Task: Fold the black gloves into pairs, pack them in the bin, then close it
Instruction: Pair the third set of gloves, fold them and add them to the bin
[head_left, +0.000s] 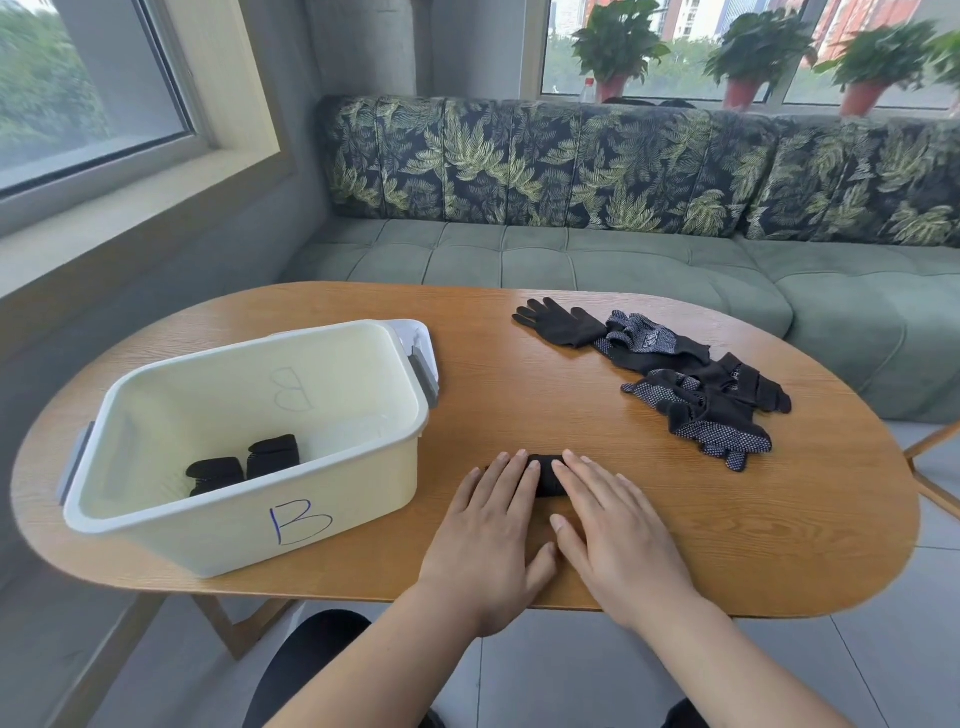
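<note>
A folded black glove bundle (546, 475) lies on the wooden table (519, 405), mostly covered by my hands. My left hand (491, 525) and my right hand (613, 525) both press flat on it with straight fingers. Left of them stands the cream bin (249, 525), marked "B", open, with two folded black glove bundles (244, 462) on its floor. A pile of several loose black gloves (675, 374) with white dots lies at the table's far right.
The bin's lid (418, 338) pokes out behind its far right corner. A green sofa (623, 260) runs along the table's far side under a window with potted plants. The table's front edge is just below my wrists.
</note>
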